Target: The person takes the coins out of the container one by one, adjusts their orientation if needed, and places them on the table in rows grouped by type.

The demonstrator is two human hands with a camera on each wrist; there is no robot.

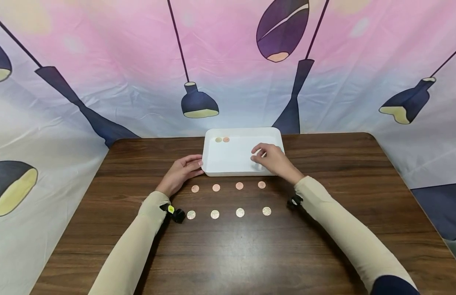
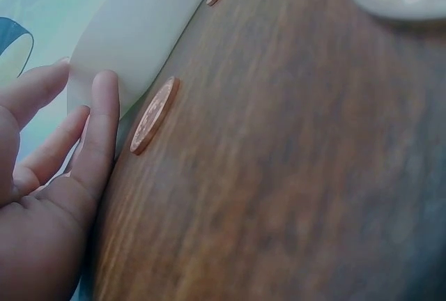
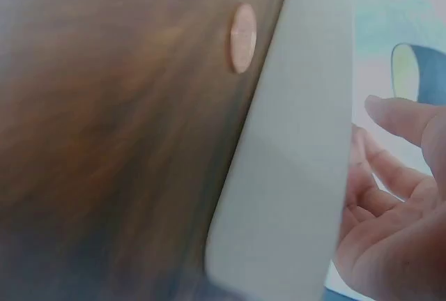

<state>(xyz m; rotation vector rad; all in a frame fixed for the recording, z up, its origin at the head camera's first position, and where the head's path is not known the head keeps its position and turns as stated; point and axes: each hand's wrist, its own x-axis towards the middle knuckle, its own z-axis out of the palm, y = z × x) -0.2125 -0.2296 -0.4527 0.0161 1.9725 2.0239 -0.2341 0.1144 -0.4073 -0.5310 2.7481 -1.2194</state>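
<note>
A white tray stands at the middle of a dark wooden table. Two coins lie in its far left corner. My left hand rests on the table, its straight fingers touching the tray's near left corner. My right hand hovers over the tray's right part, fingers loosely curled; the right wrist view shows its palm and fingers with nothing in them. In front of the tray lie two rows of coins: a copper row and a paler row.
A copper coin lies close to my left fingers, another beside the tray's wall. A printed cloth backdrop hangs behind the table. Small wrist cameras sit on both sleeves.
</note>
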